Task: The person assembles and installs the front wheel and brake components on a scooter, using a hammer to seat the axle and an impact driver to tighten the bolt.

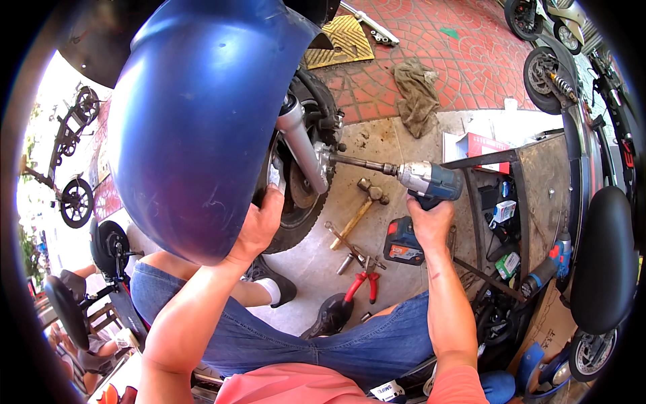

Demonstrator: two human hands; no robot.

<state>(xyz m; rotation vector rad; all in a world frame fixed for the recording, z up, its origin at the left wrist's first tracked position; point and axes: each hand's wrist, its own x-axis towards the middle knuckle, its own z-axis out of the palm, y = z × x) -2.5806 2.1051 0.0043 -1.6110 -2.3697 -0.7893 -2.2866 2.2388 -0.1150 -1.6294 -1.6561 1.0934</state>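
My right hand is wrapped round the grip of a cordless impact wrench, grey and dark teal with a black-and-red battery. Its long extension and socket reach left to the axle end at the foot of a silver fork leg. My left hand is closed at the lower edge of a large glossy blue fender, beside the front wheel. Its thumb lies near a pale, shiny part; most of its fingers and what they grip are hidden.
On the ground lie a hammer, red-handled pliers, wrenches and a socket. A dirty rag and a yellow ramp lie farther off. Right of me stands a metal-framed rack with small boxes and a blue power tool. Scooters stand on both sides.
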